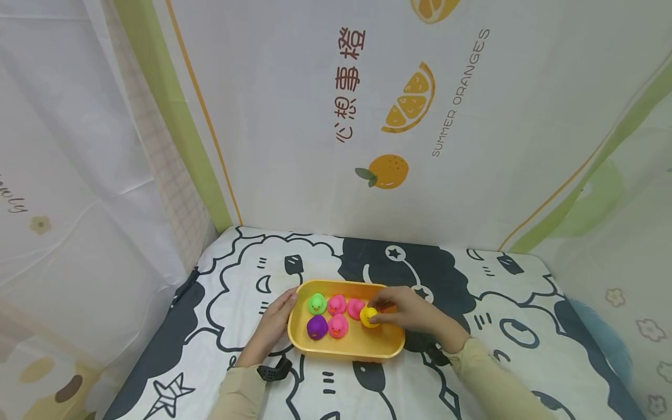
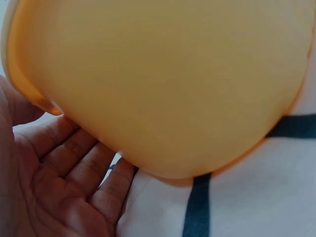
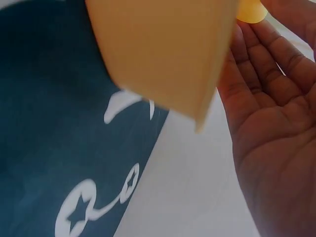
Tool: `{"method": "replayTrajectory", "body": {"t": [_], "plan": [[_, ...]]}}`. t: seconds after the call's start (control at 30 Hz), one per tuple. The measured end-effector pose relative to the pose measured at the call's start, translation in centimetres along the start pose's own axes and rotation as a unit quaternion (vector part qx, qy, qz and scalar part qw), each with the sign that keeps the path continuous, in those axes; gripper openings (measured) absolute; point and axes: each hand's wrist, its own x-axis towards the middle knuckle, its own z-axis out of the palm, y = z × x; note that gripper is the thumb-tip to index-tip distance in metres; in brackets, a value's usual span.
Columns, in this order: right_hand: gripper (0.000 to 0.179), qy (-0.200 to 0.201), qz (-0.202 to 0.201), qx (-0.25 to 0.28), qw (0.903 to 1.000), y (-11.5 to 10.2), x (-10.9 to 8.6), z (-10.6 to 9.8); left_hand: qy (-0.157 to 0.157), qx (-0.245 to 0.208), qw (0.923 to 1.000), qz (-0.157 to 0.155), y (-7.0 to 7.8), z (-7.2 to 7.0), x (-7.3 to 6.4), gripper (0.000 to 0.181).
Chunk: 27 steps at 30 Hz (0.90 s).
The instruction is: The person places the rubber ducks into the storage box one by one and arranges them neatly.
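A yellow tray (image 1: 349, 352) stands on the patterned cloth with several small rubber ducks in it. My left hand (image 1: 277, 319) grips its left end, thumb at the rim and fingers along the outer wall (image 2: 163, 89). Over the right part of the tray, my right hand (image 1: 412, 312) pinches a yellow rubber duck (image 1: 369, 317) between thumb and fingers. In the right wrist view only a bit of that duck (image 3: 253, 11) shows. Left of it are a green duck (image 1: 317, 304), a purple duck (image 1: 317, 328) and pink ducks (image 1: 338, 325).
The black-and-white cartoon cloth (image 1: 236, 318) covers the table under the tray. A white curtain (image 1: 294, 146) printed with oranges hangs behind it, with more curtain at both sides. A dark band (image 1: 275, 369) sits on the left wrist.
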Motion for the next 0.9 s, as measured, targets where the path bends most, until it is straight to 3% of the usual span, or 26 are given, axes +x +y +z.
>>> {"method": "replayTrajectory", "body": {"t": [0.57, 0.9], "plan": [[0.028, -0.035, -0.022, -0.013, 0.9991, -0.4, 1.6, 2.5, -0.002, 0.003, 1.0000, -0.008, 0.1, 0.0, 0.0, 0.048], [0.028, -0.043, -0.022, -0.057, 0.9972, -0.2, 1.8, 3.3, -0.004, 0.003, 1.0000, -0.003, 0.0, 0.0, -0.1, 0.050]]}}
